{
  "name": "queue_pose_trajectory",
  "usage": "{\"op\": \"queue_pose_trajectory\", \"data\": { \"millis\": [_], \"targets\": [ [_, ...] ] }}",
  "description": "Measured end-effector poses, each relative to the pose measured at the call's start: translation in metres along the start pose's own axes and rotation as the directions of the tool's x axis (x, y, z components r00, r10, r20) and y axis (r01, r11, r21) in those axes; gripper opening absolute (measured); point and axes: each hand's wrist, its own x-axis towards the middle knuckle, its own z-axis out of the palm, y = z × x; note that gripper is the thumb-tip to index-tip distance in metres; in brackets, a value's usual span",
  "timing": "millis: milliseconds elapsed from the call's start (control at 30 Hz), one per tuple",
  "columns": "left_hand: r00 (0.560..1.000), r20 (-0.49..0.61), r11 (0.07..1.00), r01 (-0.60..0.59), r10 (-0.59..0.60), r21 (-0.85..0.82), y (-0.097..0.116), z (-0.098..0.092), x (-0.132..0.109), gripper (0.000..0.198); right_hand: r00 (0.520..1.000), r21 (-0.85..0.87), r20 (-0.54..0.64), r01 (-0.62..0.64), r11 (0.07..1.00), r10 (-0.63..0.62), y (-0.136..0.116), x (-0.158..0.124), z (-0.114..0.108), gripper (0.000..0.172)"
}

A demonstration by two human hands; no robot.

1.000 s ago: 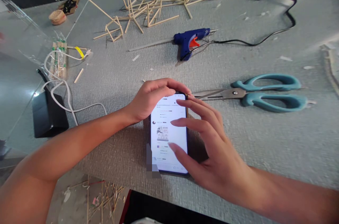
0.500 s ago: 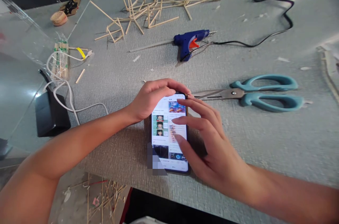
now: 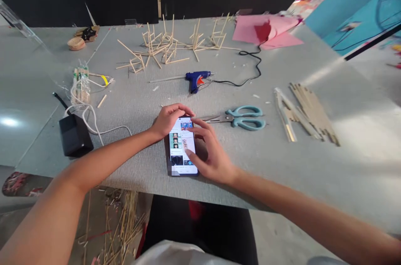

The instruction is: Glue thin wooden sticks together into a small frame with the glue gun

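A smartphone (image 3: 182,148) with a lit screen of pictures and text lies face up near the table's front edge. My left hand (image 3: 169,121) is closed about its upper left corner, fingers bent over the top edge. Over the right side of the screen hovers my right hand (image 3: 209,152), its fingers spread and holding nothing; whether a fingertip touches the glass I cannot tell. Scissors (image 3: 233,118) with blue handles lie just right of the phone, blades pointing at it. Behind it is a blue glue gun (image 3: 196,80) with a glue stick in its rear.
Frames of thin wooden sticks (image 3: 163,47) stand at the back, beside pink paper (image 3: 250,31). At left are a black box (image 3: 75,135), a white cable (image 3: 94,118) and bagged sticks (image 3: 80,83). Flat sticks (image 3: 313,110) lie right; loose sticks (image 3: 125,219) litter the floor.
The view has pulled back and up, bringing the flat sticks and more of the pink paper into sight. Both hands keep nearly the same place at the phone.
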Motion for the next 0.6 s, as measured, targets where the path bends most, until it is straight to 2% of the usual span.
{"op": "queue_pose_trajectory", "data": {
  "millis": [67,133,267,367,467,600],
  "targets": [
    [1.000,-0.002,0.999,-0.024,0.024,0.040,-0.001,0.000,0.000,0.019,1.000,-0.029,-0.002,0.017,0.999,-0.017,0.001,-0.001,0.003,0.060],
    [0.998,0.030,0.994,-0.050,0.048,0.097,-0.001,0.000,-0.001,0.022,1.000,-0.083,-0.023,0.017,0.996,-0.019,0.003,-0.001,0.007,0.063],
    [0.990,0.124,0.973,-0.097,0.072,0.210,-0.002,0.000,-0.002,0.026,0.979,-0.143,-0.188,-0.104,0.984,0.076,0.010,0.001,0.014,0.053],
    [0.983,0.158,0.972,-0.126,0.096,0.198,-0.005,0.000,-0.001,0.027,0.966,-0.175,-0.245,-0.129,0.976,0.084,0.014,0.005,0.017,0.051],
    [0.979,0.161,0.974,-0.149,0.122,0.169,-0.008,0.000,0.000,0.029,0.946,-0.185,-0.310,-0.153,0.971,0.090,0.015,0.006,0.016,0.048],
    [0.973,0.139,0.965,-0.206,0.184,0.161,-0.004,0.000,-0.007,0.030,0.903,-0.134,-0.412,-0.192,0.972,0.121,0.003,-0.010,0.009,0.031]
  ]
}}
